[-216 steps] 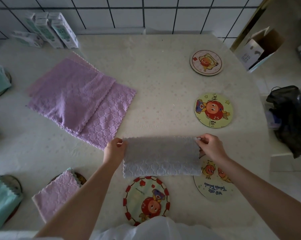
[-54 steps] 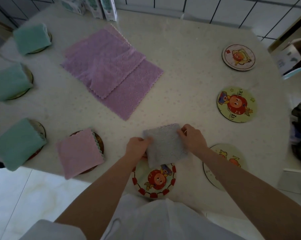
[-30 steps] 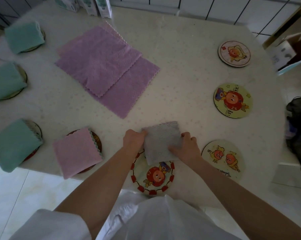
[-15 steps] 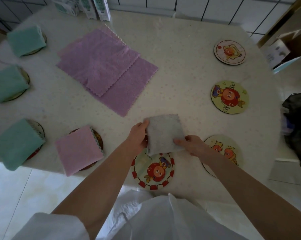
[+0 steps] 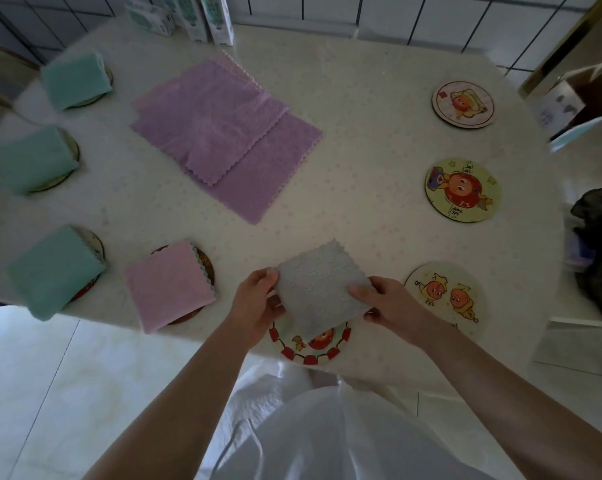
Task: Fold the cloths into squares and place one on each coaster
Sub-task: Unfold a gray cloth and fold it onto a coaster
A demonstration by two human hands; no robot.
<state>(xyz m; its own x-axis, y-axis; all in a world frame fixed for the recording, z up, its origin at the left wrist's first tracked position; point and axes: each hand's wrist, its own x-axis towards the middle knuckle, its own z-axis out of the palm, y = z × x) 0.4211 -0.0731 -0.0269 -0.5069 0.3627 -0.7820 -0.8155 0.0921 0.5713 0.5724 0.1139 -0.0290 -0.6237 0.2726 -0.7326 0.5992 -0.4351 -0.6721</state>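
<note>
**A folded grey square cloth [image 5: 322, 289] held by both hands over a round red-bordered coaster [image 5: 310, 353]**

A pale speckled table [image 5: 361, 150] is seen from above, from the head of a person dressed in a white garment [image 5: 327, 427]. The grey square cloth, textured and scallop-edged, is pinched at its left edge by the left hand [image 5: 254, 306], with the thumb on top and the fingers curled beneath. Its right edge is gripped the same way by the right hand [image 5: 389, 303], with the thumb laid across the top and the fingers tucked under. The cloth is held near the table's front edge, and the far half of the red-bordered coaster is covered by it. Whether cloth and coaster touch cannot be told.

Just right of the hands, a round pale coaster with two orange cartoon figures [image 5: 445, 299] is shown with its picture in full view. Further back on the right, a round yellow coaster with a red cartoon face [image 5: 463, 189] and a round white coaster with a dark rim [image 5: 463, 104] are likewise uncovered.

To the left, a folded pink cloth [image 5: 169, 285] is laid on a dark round coaster [image 5: 206, 268]. Along the left edge, a near teal folded cloth [image 5: 53, 271], a middle teal folded cloth [image 5: 32, 159] and a far teal folded cloth [image 5: 74, 79] are each set on a coaster. Unfolded purple cloths [image 5: 223, 133] are stacked flat at the table's middle. Small cartons [image 5: 219, 15] are stood at the far edge.
</note>
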